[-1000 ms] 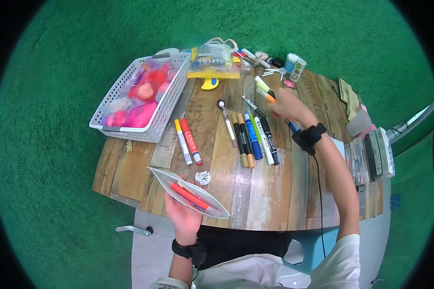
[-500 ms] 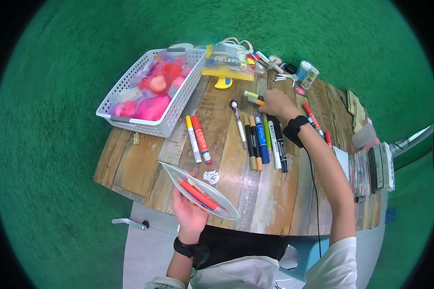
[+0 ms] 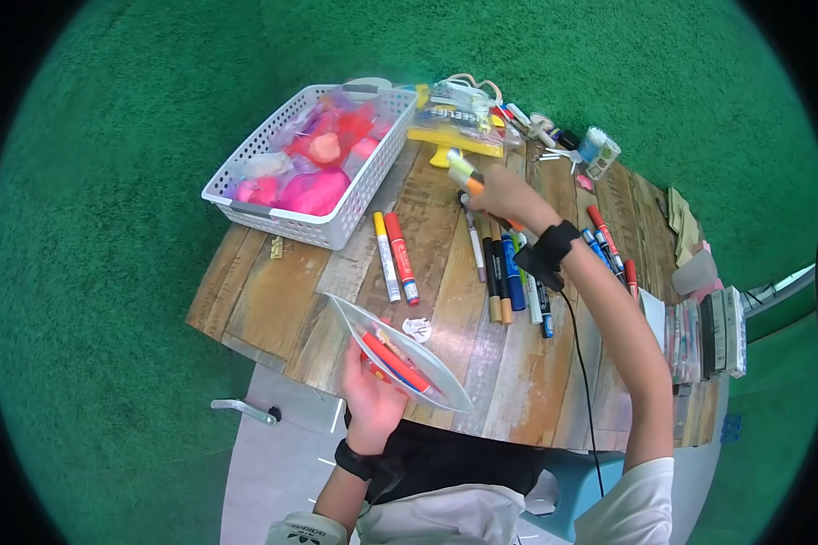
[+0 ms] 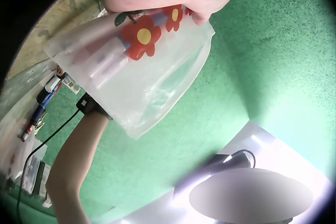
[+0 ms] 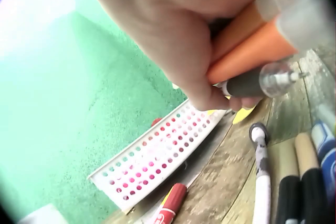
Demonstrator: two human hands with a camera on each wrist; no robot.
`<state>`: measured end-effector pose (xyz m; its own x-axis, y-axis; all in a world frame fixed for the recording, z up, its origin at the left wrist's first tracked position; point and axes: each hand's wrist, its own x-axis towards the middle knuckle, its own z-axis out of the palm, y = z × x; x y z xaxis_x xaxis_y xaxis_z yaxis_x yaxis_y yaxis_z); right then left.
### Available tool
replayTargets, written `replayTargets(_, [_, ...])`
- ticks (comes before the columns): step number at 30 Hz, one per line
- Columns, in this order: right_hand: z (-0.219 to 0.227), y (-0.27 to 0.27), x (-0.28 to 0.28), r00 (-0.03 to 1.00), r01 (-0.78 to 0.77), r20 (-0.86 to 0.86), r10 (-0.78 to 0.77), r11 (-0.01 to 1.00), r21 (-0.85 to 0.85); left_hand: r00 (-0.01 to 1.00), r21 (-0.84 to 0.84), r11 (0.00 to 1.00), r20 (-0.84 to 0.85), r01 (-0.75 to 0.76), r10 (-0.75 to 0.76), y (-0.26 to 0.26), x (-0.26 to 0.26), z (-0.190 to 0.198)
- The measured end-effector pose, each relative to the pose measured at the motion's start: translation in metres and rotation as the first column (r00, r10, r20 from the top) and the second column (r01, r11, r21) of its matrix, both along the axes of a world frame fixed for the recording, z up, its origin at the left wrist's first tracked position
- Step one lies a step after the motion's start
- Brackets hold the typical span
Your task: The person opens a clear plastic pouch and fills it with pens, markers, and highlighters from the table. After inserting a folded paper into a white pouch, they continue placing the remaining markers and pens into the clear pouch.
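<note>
My left hand [image 3: 373, 411] holds a translucent pouch [image 3: 344, 318] with its mouth spread. Red flowers with yellow centres decorate the pouch [image 4: 173, 77] in the left wrist view. Inside it lie a red marker [image 3: 394, 360] and other slim pens, partly hidden. Above the row of markers, my right hand [image 3: 511, 195] grips a small bundle. In the right wrist view the bundle shows orange markers [image 5: 254, 50] with pale ends and a black-grip pen [image 5: 245, 84] with a clear tip. A ball-topped pen [image 3: 474, 241] lies beneath this hand.
Black, blue, green and white markers [image 3: 495, 286] lie in a row mid-table. Left of them are a yellow-capped marker [image 3: 387, 259] and a red marker [image 3: 402, 259]. A white basket [image 3: 359, 195] of pink items stands at the back left. Red markers [image 3: 603, 229] lie at right.
My right hand has moved left with the markers and taken up a black-and-white pen from the table. The left hand keeps holding the pouch. The head view has shifted.
</note>
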<state>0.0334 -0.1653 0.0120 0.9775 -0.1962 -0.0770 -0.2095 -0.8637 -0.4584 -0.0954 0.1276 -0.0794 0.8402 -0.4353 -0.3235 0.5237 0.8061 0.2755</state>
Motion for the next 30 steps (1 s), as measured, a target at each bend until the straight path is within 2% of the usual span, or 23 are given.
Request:
replayTargets(1, [-0.003, 0.008, 0.000, 0.998, 0.005, -0.065, -0.011, 0.996, -0.088, 1.000, -0.008, 1.000, -0.010, -0.003, 0.003, 0.000, 0.000, 0.000])
replayTargets(2, [0.000, 0.015, -0.001, 0.977, 0.020, -0.210, -0.026, 0.999, -0.030, 1.000, -0.006, 1.000, -0.007, -0.006, 0.006, 0.001, 0.000, 0.000])
replayTargets(3, [-0.004, 0.018, -0.001, 0.978, 0.016, -0.209, -0.021, 0.999, -0.029, 1.000, -0.013, 1.000, -0.003, 0.002, -0.002, 0.001, 0.000, 0.001])
replayTargets(5, [-0.011, 0.026, 0.002, 0.996, -0.013, -0.094, -0.009, 0.973, -0.231, 1.000, -0.017, 1.000, 0.000, 0.004, -0.004, 0.000, -0.001, 0.002])
replayTargets(7, [-0.013, 0.029, 0.004, 0.990, -0.022, -0.140, -0.013, 0.970, -0.244, 1.000, 0.017, 1.000, -0.006, -0.016, 0.016, 0.000, 0.000, 0.002])
replayTargets(8, [-0.015, 0.031, 0.002, 0.996, -0.036, -0.093, 0.010, 0.958, -0.283, 1.000, -0.047, 0.999, 0.022, 0.002, -0.001, 0.002, 0.001, -0.006])
replayTargets(10, [-0.013, 0.032, 0.002, 0.998, -0.053, -0.047, 0.040, 0.946, -0.320, 1.000, -0.047, 0.999, 0.015, -0.007, 0.008, 0.002, 0.000, -0.003])
replayTargets(12, [-0.005, 0.028, 0.003, 0.994, -0.100, 0.026, 0.106, 0.981, -0.168, 1.000, -0.042, 0.999, 0.001, -0.022, 0.023, 0.002, -0.002, -0.001])
replayTargets(13, [0.002, 0.028, -0.002, 0.993, -0.111, 0.023, 0.116, 0.981, -0.161, 1.000, -0.059, 0.998, -0.010, -0.030, 0.029, 0.002, -0.002, 0.000])
replayTargets(15, [0.026, 0.034, -0.017, 0.954, -0.190, 0.268, 0.133, 0.962, 0.197, 0.998, -0.066, 0.997, -0.027, -0.050, 0.048, 0.002, -0.003, 0.002])
replayTargets(16, [0.039, 0.045, -0.029, 0.954, -0.197, 0.264, 0.139, 0.958, 0.208, 0.999, -0.067, 0.997, -0.014, -0.040, 0.039, 0.002, -0.003, 0.004])
replayTargets(18, [0.065, 0.073, -0.063, 0.930, -0.211, 0.365, 0.036, 0.867, 0.451, 0.999, -0.100, 0.994, 0.011, -0.036, 0.037, 0.002, -0.004, 0.005])
replayTargets(19, [0.073, 0.083, -0.076, 0.930, -0.213, 0.365, 0.037, 0.864, 0.456, 0.999, -0.095, 0.995, 0.011, -0.038, 0.040, -0.002, -0.004, 0.009])
replayTargets(21, [0.080, 0.101, -0.101, 0.934, -0.234, 0.356, 0.008, 0.767, 0.597, 0.988, 0.026, 0.988, 0.003, -0.155, 0.155, -0.010, -0.006, 0.019])
replayTargets(22, [0.078, 0.108, -0.109, 0.934, -0.234, 0.357, 0.006, 0.766, 0.599, 0.989, 0.021, 0.989, 0.019, -0.149, 0.148, -0.012, -0.008, 0.019])
replayTargets(24, [0.076, 0.115, -0.124, 0.875, -0.361, 0.479, 0.070, 0.753, 0.549, 0.990, 0.039, 0.989, 0.026, -0.142, 0.141, -0.019, -0.010, 0.025])
replayTargets(25, [0.083, 0.117, -0.131, 0.892, -0.355, 0.438, 0.115, 0.778, 0.518, 0.990, 0.054, 0.989, 0.033, -0.137, 0.135, -0.023, -0.011, 0.027])
replayTargets(28, [0.080, 0.117, -0.142, 0.929, -0.312, 0.355, 0.108, 0.744, 0.591, 0.991, 0.083, 0.990, 0.075, -0.117, 0.111, -0.029, -0.016, 0.028])
replayTargets(30, [0.067, 0.111, -0.143, 0.777, -0.478, 0.592, 0.212, 0.812, 0.336, 0.985, 0.070, 0.988, 0.111, -0.138, 0.130, -0.036, -0.019, 0.041])
